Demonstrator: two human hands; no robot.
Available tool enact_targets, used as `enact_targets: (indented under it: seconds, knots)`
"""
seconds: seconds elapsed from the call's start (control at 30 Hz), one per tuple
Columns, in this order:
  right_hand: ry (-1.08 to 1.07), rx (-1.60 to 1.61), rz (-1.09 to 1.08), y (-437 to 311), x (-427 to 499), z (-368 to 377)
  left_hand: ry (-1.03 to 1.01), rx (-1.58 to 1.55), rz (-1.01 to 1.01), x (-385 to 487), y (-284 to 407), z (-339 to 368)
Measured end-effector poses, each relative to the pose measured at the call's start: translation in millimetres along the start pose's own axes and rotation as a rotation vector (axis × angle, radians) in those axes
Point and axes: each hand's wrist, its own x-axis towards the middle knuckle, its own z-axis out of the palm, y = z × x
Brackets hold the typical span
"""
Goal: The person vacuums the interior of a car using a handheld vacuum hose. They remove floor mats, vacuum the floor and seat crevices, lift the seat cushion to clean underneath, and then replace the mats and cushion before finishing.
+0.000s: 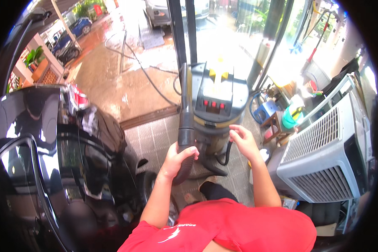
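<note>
My left hand (180, 159) grips the black corrugated vacuum hose (186, 165) just below its cuff. From that cuff a black crevice nozzle (186, 88) points away from me. Beyond my hands stands a drum vacuum cleaner (219, 118) with a dark lid and a row of three red switches (214, 104). My right hand (244, 141) is raised near the drum's right front, thumb and forefinger close together. A black cord (228, 152) runs up to those fingers; whether they hold it I cannot tell.
A glossy black car (94, 151) fills the left side. On the right are a grey air cooler (318, 157), a blue plastic stool (266, 110) and a teal bucket (290, 119) on a wooden stool (272, 124). A long hose (148, 78) crosses the wet floor beyond the door track (149, 116).
</note>
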Motion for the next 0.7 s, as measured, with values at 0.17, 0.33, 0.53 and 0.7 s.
enact_targets:
  seconds: [0.17,0.33,0.53,0.7]
  knots:
    - [0.061,-0.052,-0.054,7.9,68.0,-15.4,0.191,-0.061,0.224,92.7,36.1,-38.8]
    - [0.205,-0.183,-0.100,-4.4,131.3,-13.2,0.177,0.019,0.089,176.2,97.5,-77.8]
    - [0.356,-0.388,-0.262,-1.2,173.8,7.4,-0.007,0.455,-0.076,303.0,119.0,-110.2]
    - [0.593,-0.542,-0.118,2.1,222.7,40.3,-0.109,0.658,-0.149,437.7,100.1,-139.8]
